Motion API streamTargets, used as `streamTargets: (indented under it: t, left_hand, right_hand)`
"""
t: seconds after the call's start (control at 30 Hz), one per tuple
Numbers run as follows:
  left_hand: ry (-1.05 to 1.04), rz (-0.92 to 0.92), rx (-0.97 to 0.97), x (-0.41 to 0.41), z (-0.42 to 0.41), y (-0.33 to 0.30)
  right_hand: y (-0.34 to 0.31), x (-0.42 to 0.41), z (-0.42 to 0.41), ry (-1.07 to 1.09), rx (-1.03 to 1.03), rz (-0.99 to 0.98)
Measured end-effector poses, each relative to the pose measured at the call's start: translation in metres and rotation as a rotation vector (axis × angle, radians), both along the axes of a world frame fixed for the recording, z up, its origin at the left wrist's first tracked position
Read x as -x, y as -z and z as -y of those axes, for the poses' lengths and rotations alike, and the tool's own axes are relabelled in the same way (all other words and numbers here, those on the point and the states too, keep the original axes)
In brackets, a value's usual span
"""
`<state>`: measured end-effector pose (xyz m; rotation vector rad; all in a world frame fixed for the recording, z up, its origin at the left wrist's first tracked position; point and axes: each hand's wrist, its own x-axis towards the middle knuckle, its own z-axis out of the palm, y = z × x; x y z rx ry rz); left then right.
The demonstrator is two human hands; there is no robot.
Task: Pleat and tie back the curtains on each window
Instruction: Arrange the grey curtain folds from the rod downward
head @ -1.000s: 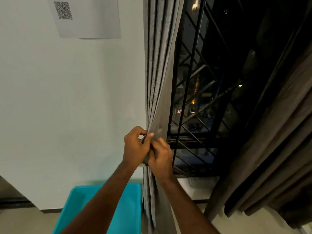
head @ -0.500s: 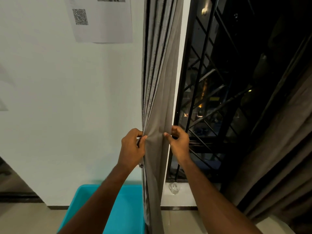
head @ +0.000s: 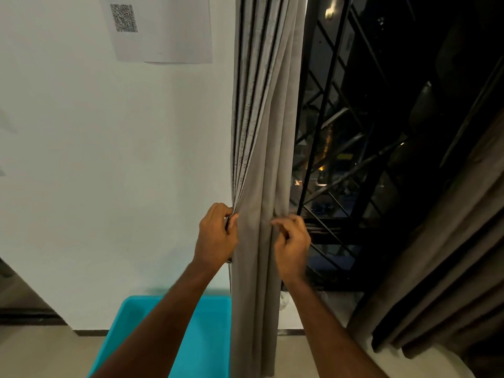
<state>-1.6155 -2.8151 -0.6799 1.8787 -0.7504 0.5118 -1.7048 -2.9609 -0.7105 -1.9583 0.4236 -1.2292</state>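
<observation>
Pleating is underway: the left hand [head: 216,236] pinches gathered folds of the grey curtain [head: 261,159] beside the window, the right hand [head: 291,241] pinches its free edge, likely folding next.

**Both hands gather the grey curtain beside the barred window**

The grey curtain [head: 261,165] hangs in narrow vertical folds between a white wall [head: 109,159] and a dark window with a black metal grille [head: 341,148]. The left hand [head: 216,236] pinches the stacked pleats at the curtain's left edge. The right hand [head: 291,241] pinches a fold at its right edge. A turquoise bin [head: 201,347] stands below. A sheet with a QR code [head: 161,28] hangs on the wall. A darker curtain [head: 441,241] drapes at the right.
</observation>
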Motion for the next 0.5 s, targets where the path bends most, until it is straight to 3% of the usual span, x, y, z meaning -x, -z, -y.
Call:
streamTargets:
  t: [0.2, 0.37, 0.5]
  left_hand:
    - [0.025, -0.016, 0.006, 0.002, 0.001, 0.002]
    - [-0.058, 0.032, -0.005, 0.0, 0.001, 0.005]
    - [-0.145, 0.107, -0.021, 0.008, 0.01, 0.001]
  right_hand:
    - [-0.008, -0.011, -0.004, -0.034, -0.199, -0.036]
    - [-0.007, -0.01, -0.01, 0.257, 0.072, -0.178]
    - [0.003, -0.002, -0.032, 0.241, 0.092, -0.111]
